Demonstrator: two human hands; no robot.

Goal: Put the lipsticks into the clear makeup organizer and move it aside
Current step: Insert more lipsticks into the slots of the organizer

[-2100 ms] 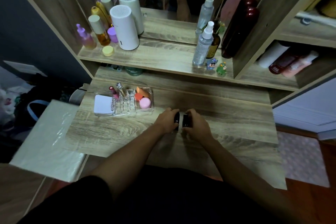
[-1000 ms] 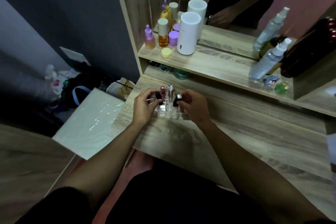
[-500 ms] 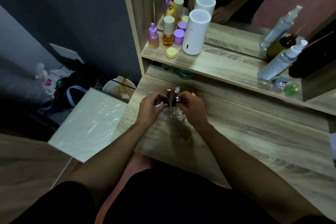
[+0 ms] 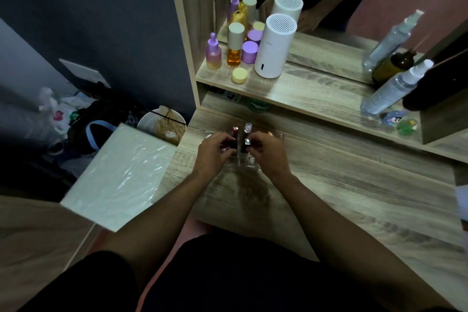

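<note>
Pinching dark lipstick each, left hand point(image 4: 212, 153) and right hand point(image 4: 266, 152) curl over clear organizer point(image 4: 253, 162), apparently seating them.

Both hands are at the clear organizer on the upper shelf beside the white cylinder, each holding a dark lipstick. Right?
Not quite. The head view shows the clear organizer on the lower desk surface, not the upper shelf. The rest holds: left hand and right hand each hold a dark lipstick there.

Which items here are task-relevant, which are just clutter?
Job: two dark lipsticks, one in the left hand, one in the right hand; clear plastic makeup organizer.
Clutter: white cylindrical device; clear spray bottle; purple dropper bottle; round yellow jar.
</note>
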